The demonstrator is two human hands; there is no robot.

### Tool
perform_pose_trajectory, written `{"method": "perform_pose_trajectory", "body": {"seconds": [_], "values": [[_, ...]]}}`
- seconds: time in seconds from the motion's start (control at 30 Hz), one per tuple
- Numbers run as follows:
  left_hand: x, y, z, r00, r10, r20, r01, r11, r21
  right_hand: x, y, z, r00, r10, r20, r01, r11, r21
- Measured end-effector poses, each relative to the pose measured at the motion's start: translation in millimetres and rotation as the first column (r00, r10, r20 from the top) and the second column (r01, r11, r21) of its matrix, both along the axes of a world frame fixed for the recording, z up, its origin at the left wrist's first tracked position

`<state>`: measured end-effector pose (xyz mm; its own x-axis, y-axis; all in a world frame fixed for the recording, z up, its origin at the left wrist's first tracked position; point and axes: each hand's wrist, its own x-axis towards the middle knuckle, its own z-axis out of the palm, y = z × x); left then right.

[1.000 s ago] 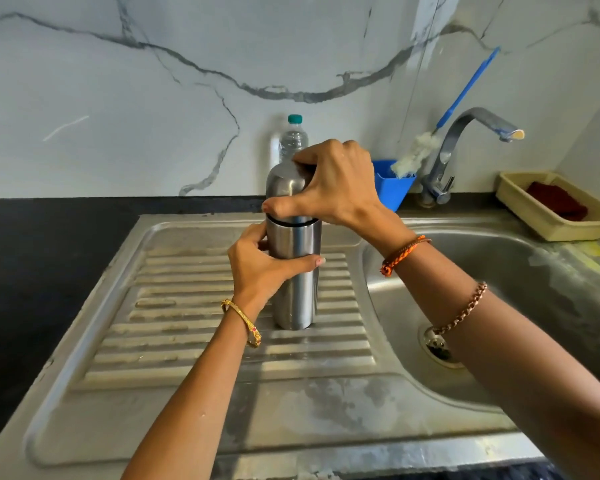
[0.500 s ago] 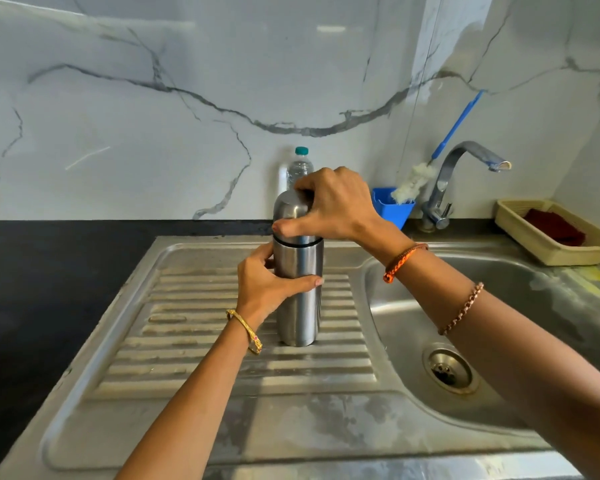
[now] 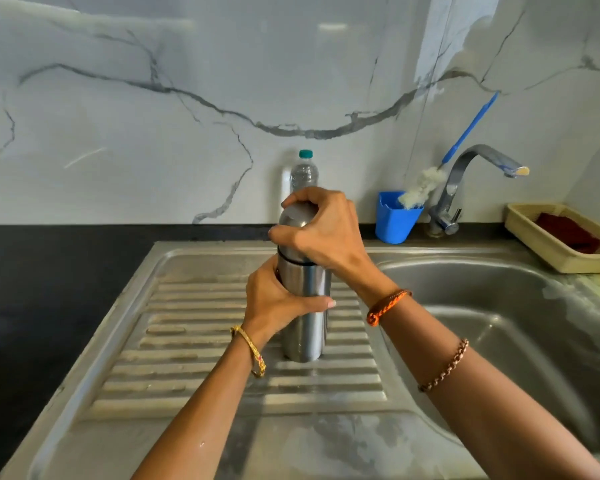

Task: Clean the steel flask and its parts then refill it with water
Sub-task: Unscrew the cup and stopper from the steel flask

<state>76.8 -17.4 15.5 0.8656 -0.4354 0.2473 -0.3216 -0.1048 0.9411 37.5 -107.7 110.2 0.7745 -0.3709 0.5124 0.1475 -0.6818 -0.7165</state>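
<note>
Fingers [image 3: 293, 232] around capped flask [image 3: 303, 306] (upright)

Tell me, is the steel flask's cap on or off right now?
On. The cap sits atop the upright steel flask, gripped by the right hand, while the left hand holds the body. How tight: cannot tell.

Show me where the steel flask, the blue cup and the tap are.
steel flask [image 3: 305, 337]: head view, lower body below the left hand.
blue cup [image 3: 394, 223]: head view, front wall.
tap [image 3: 478, 152]: head view, curved spout.
</note>
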Motion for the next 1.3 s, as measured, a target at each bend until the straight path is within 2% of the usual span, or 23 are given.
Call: {"method": "perform_pose_trajectory", "body": {"seconds": [0.03,0.1,0.2,0.27,0.3,0.37,0.43,0.5,0.57,0.67,0.73,0.83,0.93,1.03,1.13,1.17,1.23,1.3], "values": [[1,1,-1,1.0,-0.009,-0.011,0.009,1.0,-0.002,0,-2,0,1.0,0.031,0.0,-0.031,0.999,0.006],[4,2,-2,0.997,-0.062,-0.034,0.063,0.998,0.002,-1,-9,2,0.975,0.224,-0.016,-0.221,0.97,0.101],[5,4,-6,0.99,-0.133,-0.046,0.134,0.991,0.016,0,-23,6,0.834,0.544,-0.096,-0.516,0.829,0.214],[5,3,-7,0.99,-0.128,-0.055,0.129,0.992,0.0,3,-32,10,0.724,0.665,-0.182,-0.616,0.743,0.262],[3,2,-7,0.99,-0.128,-0.064,0.128,0.992,-0.005,3,-36,13,0.694,0.68,-0.235,-0.629,0.732,0.262],[2,2,-6,0.987,-0.14,-0.076,0.14,0.99,-0.003,1,-43,23,0.685,0.607,-0.404,-0.594,0.786,0.174],[1,3,-6,0.986,-0.15,-0.077,0.151,0.989,0.007,-9,-47,37,0.717,0.427,-0.55,-0.517,0.856,-0.01],[0,4,-6,0.984,-0.157,-0.087,0.159,0.987,0.011,-22,-47,49,0.807,0.23,-0.544,-0.404,0.887,-0.224],[-1,4,-4,0.982,-0.162,-0.096,0.164,0.986,0.017,-33,-37,60,0.864,0.063,-0.5,-0.28,0.886,-0.371],[-4,3,-4,0.981,-0.164,-0.103,0.167,0.986,0.019,-37,-16,68,0.879,-0.194,-0.436,-0.138,0.771,-0.621],[-7,3,-2,0.982,-0.15,-0.112,0.154,0.988,0.023,-36,-5,70,0.895,-0.202,-0.397,-0.145,0.711,-0.688],[-8,5,2,0.983,-0.134,-0.123,0.141,0.989,0.052,-36,2,73,0.884,-0.159,-0.439,-0.221,0.686,-0.693],[-12,9,5,0.991,-0.082,-0.109,0.09,0.994,0.062,-38,2,74,0.852,-0.22,-0.474,-0.231,0.654,-0.72],[-16,11,6,0.994,-0.032,-0.103,0.036,0.999,0.036,-35,3,65,0.841,-0.218,-0.494,-0.234,0.678,-0.697],[-21,13,7,0.996,-0.02,-0.082,0.023,0.999,0.039,-32,-1,52,0.89,-0.208,-0.407,-0.171,0.675,-0.717],[-21,14,6,0.997,-0.012,-0.072,0.015,0.999,0.036,-31,-5,52,0.888,-0.162,-0.43,-0.203,0.701,-0.684],[-22,15,7,0.998,-0.002,-0.058,0.003,1.0,0.028,-32,-17,57,0.831,0.062,-0.553,-0.364,0.812,-0.457],[-26,17,9,0.998,0.0,-0.062,0.001,1.0,0.023,-37,-25,64,0.711,0.312,-0.631,-0.463,0.882,-0.085]]}}
